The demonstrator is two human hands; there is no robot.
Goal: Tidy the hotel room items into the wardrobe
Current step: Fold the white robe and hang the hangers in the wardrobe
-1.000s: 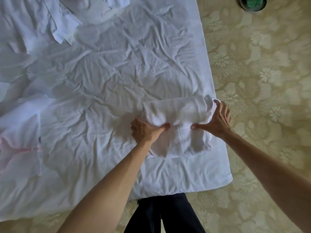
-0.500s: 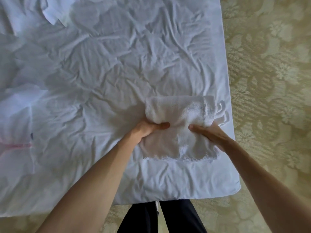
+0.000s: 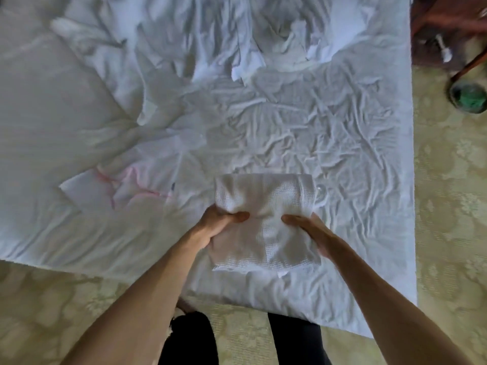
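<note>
A folded white waffle-weave garment [image 3: 266, 206] is lifted a little off the white bed [image 3: 342, 133] near its foot edge. My left hand [image 3: 216, 225] grips its left side, thumb on top and fingers under the cloth. My right hand [image 3: 311, 230] holds the right side the same way, thumb on top. The fingers of both hands are hidden beneath the fabric.
Crumpled white linen [image 3: 250, 40] lies at the far end of the bed. A white bag with pink cords [image 3: 118, 191] lies left of the garment. A green-lined bin [image 3: 469, 97] and dark wooden furniture [image 3: 448, 27] stand at the top right on patterned carpet [image 3: 453, 206].
Both hands slid under the folded garment and raised it off the bed. The camera swung left and up, bringing the bag, linen and bin into view.
</note>
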